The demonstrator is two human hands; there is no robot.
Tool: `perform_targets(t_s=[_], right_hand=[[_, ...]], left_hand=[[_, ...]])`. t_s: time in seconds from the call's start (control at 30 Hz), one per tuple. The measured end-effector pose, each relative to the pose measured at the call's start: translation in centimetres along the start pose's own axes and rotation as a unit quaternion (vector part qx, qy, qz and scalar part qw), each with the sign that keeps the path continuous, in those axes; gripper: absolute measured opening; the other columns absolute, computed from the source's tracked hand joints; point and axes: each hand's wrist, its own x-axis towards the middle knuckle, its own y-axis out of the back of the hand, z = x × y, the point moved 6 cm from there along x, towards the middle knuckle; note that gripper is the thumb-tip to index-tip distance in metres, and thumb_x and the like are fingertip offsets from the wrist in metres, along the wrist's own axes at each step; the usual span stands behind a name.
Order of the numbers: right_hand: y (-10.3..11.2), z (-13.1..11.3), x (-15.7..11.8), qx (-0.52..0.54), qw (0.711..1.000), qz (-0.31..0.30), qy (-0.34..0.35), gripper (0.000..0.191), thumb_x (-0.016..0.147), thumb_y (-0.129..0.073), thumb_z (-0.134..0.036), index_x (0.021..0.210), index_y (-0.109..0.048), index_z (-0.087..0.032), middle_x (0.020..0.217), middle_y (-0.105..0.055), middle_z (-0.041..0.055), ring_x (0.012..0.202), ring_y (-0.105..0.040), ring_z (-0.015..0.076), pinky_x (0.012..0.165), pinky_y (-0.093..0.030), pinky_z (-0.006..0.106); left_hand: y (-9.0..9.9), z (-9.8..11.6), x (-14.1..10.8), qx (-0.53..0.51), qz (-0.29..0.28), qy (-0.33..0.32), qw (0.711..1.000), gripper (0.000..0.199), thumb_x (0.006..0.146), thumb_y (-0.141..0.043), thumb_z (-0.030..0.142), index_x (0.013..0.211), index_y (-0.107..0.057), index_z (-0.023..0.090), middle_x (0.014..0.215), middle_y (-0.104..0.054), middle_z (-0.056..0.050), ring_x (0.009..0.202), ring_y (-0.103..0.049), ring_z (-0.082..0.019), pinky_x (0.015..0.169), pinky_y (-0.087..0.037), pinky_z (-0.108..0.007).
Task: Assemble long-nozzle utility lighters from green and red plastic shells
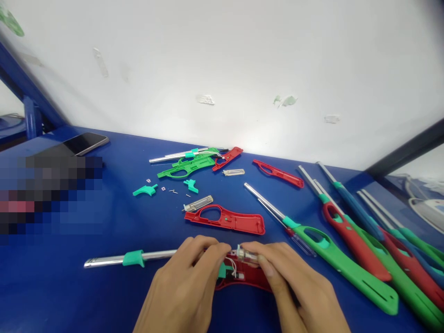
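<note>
Between the fingers of my right hand (300, 282) is a clear plastic fuel tank (248, 255), its valve end pointing left. My left hand (187, 277) is closed in a pinch, with a small pale clip (233, 252) at its fingertips, right by the tank's valve. Below both hands lies an opened red lighter half (255, 276), partly covered by them. White wires (234, 266), a black igniter piece and a teal trigger (225, 271) show inside it. A metal tube (159, 254) with a teal collar (133, 259) extends left from under my left hand.
Several long lighters (350, 263) lie along the right side. Farther back are red casing halves (239, 223), green halves (189, 167), two fuel tanks (198, 203), teal triggers (147, 190) and tiny metal parts (173, 191). A phone (86, 143) rests at the left, near the white wall.
</note>
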Motion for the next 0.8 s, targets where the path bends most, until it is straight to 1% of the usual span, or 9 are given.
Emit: perform_targets(t_s=[0.13, 0.3, 0.47, 0.57, 0.67, 0.8], right_hand=[[-0.01, -0.03, 0.02, 0.001, 1.0, 0.001, 0.004, 0.029, 0.109, -0.05, -0.017, 0.128, -0.068, -0.03, 0.11, -0.08, -0.0007, 0.099, -0.079, 0.0136, 0.088, -0.064, 0.019], [-0.18, 0.1, -0.21, -0.013, 1.0, -0.01, 0.013, 0.032, 0.109, -0.048, -0.015, 0.132, -0.065, -0.029, 0.11, -0.078, -0.0003, 0.1, -0.077, 0.0124, 0.089, -0.063, 0.018], [-0.27, -0.06, -0.38, -0.054, 0.997, -0.019, 0.053, 0.036, 0.108, -0.047, -0.014, 0.137, -0.064, -0.027, 0.105, -0.076, 0.0032, 0.092, -0.076, 0.0139, 0.079, -0.063, 0.02], [-0.27, -0.16, -0.42, -0.07, 0.995, -0.019, 0.067, 0.042, 0.104, -0.047, -0.01, 0.139, -0.064, -0.026, 0.104, -0.076, 0.0045, 0.092, -0.076, 0.0149, 0.078, -0.064, 0.021], [-0.23, -0.25, -0.48, -0.077, 0.994, -0.013, 0.075, 0.047, 0.1, -0.047, -0.004, 0.138, -0.065, -0.026, 0.103, -0.076, 0.0041, 0.091, -0.076, 0.0149, 0.078, -0.064, 0.02], [-0.23, -0.35, -0.66, -0.088, 0.993, -0.011, 0.083, 0.054, 0.095, -0.046, -0.001, 0.139, -0.065, -0.026, 0.102, -0.075, 0.0041, 0.09, -0.075, 0.0149, 0.077, -0.065, 0.019]], left_hand=[[-0.07, -0.05, -0.1, -0.001, 0.003, 0.0, 1.0, 0.035, 0.102, -0.042, 0.004, 0.114, -0.069, 0.024, 0.102, -0.077, -0.003, 0.083, -0.077, -0.018, 0.067, -0.067, -0.025], [-0.11, 0.02, 0.21, 0.002, -0.005, -0.002, 1.0, 0.035, 0.103, -0.041, 0.006, 0.115, -0.068, 0.024, 0.104, -0.077, -0.003, 0.084, -0.078, -0.019, 0.066, -0.068, -0.027], [-0.33, 0.11, 0.22, 0.004, -0.011, -0.005, 1.0, 0.033, 0.103, -0.042, 0.007, 0.114, -0.068, 0.024, 0.104, -0.078, -0.003, 0.087, -0.078, -0.018, 0.067, -0.067, -0.025], [-0.33, 0.15, 0.07, 0.011, -0.011, -0.006, 1.0, 0.035, 0.102, -0.042, 0.005, 0.115, -0.068, 0.024, 0.104, -0.078, -0.003, 0.087, -0.078, -0.017, 0.068, -0.067, -0.023], [-0.25, 0.28, 0.06, 0.013, -0.008, -0.014, 1.0, 0.035, 0.101, -0.041, 0.004, 0.113, -0.067, 0.023, 0.102, -0.078, -0.003, 0.085, -0.078, -0.018, 0.064, -0.066, -0.024], [-0.17, 0.41, 0.1, 0.028, -0.008, -0.027, 0.999, 0.034, 0.103, -0.039, 0.006, 0.114, -0.067, 0.023, 0.103, -0.078, -0.004, 0.085, -0.079, -0.018, 0.057, -0.063, -0.023]])
